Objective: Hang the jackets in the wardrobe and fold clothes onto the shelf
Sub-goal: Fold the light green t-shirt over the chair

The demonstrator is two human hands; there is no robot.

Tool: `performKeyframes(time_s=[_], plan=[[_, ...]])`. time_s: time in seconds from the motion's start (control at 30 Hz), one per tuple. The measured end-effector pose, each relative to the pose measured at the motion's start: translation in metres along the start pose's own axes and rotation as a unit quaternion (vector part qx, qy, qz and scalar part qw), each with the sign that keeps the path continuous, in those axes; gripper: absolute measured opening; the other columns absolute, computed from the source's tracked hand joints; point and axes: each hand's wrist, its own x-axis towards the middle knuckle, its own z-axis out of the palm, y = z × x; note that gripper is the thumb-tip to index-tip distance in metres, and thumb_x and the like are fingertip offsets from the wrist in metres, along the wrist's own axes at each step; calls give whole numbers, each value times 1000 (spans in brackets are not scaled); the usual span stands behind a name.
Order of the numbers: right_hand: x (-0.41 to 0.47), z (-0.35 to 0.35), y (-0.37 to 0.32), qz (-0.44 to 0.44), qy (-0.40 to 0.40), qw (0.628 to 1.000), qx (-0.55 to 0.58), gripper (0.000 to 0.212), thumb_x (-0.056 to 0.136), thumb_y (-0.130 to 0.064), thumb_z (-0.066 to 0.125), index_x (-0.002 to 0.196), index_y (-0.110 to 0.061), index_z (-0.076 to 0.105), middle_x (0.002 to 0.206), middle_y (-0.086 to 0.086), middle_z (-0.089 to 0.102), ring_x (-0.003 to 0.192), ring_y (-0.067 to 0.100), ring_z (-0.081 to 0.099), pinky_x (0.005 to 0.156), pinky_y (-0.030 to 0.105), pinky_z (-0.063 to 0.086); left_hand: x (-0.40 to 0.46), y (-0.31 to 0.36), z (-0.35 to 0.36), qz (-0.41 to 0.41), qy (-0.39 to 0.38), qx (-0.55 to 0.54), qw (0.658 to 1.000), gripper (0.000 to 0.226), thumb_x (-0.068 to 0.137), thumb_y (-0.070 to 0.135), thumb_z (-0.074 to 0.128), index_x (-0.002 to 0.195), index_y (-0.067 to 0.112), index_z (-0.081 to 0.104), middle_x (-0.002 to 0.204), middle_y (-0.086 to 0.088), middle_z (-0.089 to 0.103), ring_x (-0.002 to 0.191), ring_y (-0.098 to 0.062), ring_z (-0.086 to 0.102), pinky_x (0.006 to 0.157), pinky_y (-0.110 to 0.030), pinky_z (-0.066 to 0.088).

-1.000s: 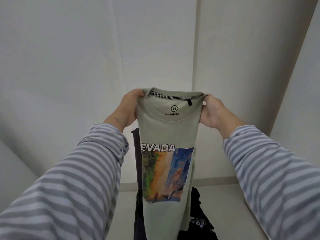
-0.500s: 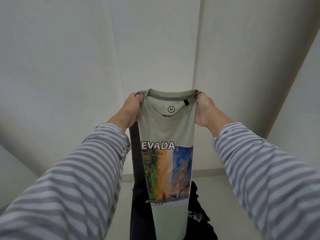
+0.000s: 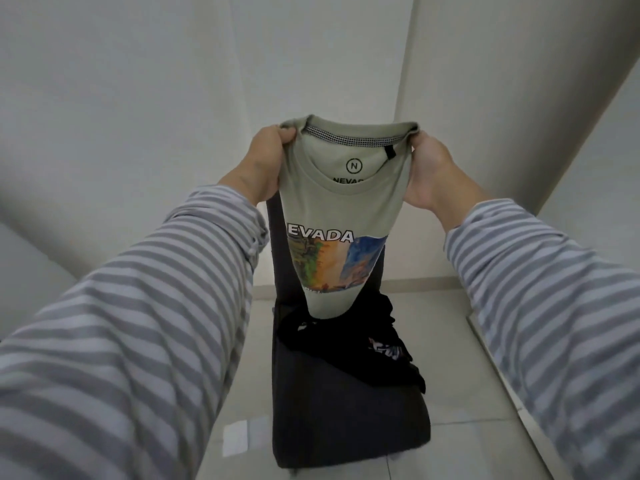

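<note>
A pale green T-shirt (image 3: 341, 209) with "NEVADA" lettering and a colourful print hangs in front of me, folded lengthwise into a narrow strip. My left hand (image 3: 265, 161) grips its left shoulder edge and my right hand (image 3: 427, 171) grips its right shoulder edge, both at collar height. The shirt's lower end hangs just above a crumpled black garment (image 3: 374, 344) that lies on a dark chair (image 3: 343, 420). The wardrobe and shelf are out of view.
The dark upholstered chair stands on a pale tiled floor (image 3: 460, 403), its back towards white walls (image 3: 156, 98) that meet in a corner behind it. A white vertical panel (image 3: 595, 140) rises at the right. A light patch (image 3: 242, 438) marks the floor left of the chair.
My view has tilted down, so the chair seat and black garment show fully. The shirt's lower end now hangs shorter, ending above the black garment. Both hands keep their grip at the shoulders.
</note>
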Motion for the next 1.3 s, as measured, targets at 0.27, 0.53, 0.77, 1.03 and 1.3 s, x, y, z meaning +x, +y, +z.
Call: performKeyframes(time_s=[0.27, 0.53, 0.77, 1.03, 1.3], plan=[[-72, -77, 131, 122, 88, 989, -16, 50, 83, -39, 43, 122, -14, 63, 119, 14, 67, 108, 32, 65, 96, 51, 49, -104, -108, -26, -156, 26, 10, 987, 31, 100, 12, 33, 85, 15, 61, 84, -6, 63, 75, -19, 59, 68, -30, 48], [-185, -141, 220, 189, 98, 977, -22, 43, 94, -35, 37, 121, -12, 61, 119, 13, 67, 108, 30, 64, 98, 46, 49, -233, -179, -34, -267, 74, 14, 961, 29, 98, 17, 38, 80, 13, 61, 79, -5, 64, 73, -20, 59, 66, -31, 46], [-247, -184, 277, 260, 138, 956, -17, 43, 92, -36, 38, 122, -17, 62, 117, 12, 68, 106, 33, 66, 95, 55, 48, -299, -239, -51, -327, 71, -6, 942, 29, 90, 26, 40, 89, 10, 65, 86, -9, 68, 80, -26, 62, 69, -33, 47], [-237, -208, 307, 303, 180, 935, -48, 41, 92, -33, 41, 120, -12, 63, 114, 11, 69, 104, 31, 66, 96, 49, 49, -284, -285, -63, -355, 90, 53, 929, 48, 99, 43, 42, 120, 4, 61, 115, -12, 66, 108, -28, 62, 91, -38, 49], [-140, -196, 321, 289, 204, 931, -90, 40, 94, -33, 44, 120, -10, 63, 117, 13, 68, 106, 31, 65, 97, 45, 49, -188, -330, -78, -313, 55, 147, 937, 53, 81, 55, 64, 103, 7, 66, 108, -14, 70, 97, -30, 68, 87, -48, 55]])
